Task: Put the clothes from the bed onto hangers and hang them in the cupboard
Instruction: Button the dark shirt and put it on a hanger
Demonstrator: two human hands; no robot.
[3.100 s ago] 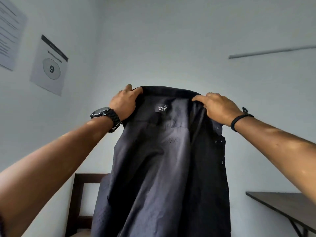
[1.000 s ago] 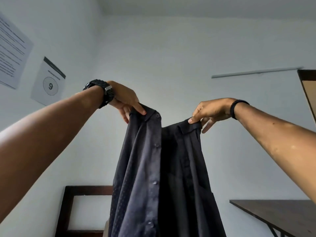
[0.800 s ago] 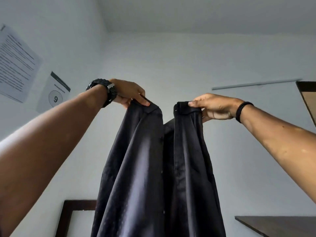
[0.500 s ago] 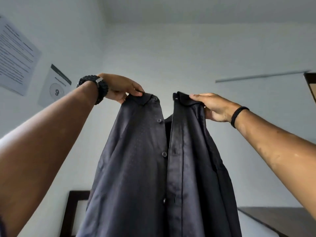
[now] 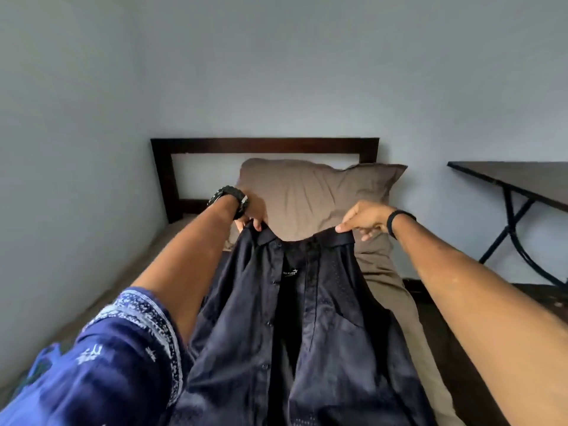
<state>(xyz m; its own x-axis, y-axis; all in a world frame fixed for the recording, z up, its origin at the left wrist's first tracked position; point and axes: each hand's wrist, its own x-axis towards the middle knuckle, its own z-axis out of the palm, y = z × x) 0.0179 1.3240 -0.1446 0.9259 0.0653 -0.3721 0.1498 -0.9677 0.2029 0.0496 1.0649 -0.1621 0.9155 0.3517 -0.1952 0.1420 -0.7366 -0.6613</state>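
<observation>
Both hands — your left hand (image 5: pixel 252 215) and right hand (image 5: pixel 364 218) — pinch the collar corners of one dark shirt (image 5: pixel 295 327), its front open over the bed (image 5: pixel 396 290). One small neck label shows, too blurred to read. Beyond lies one brown pillow (image 5: pixel 310 195) — half a second ago you held the shirt high against the wall.

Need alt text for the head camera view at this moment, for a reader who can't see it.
Two bare hands, the left hand and the right hand, pinch the collar ends of a dark button-up shirt, open at the front, over a bed with a brown pillow. A dark table stands to the right.
</observation>
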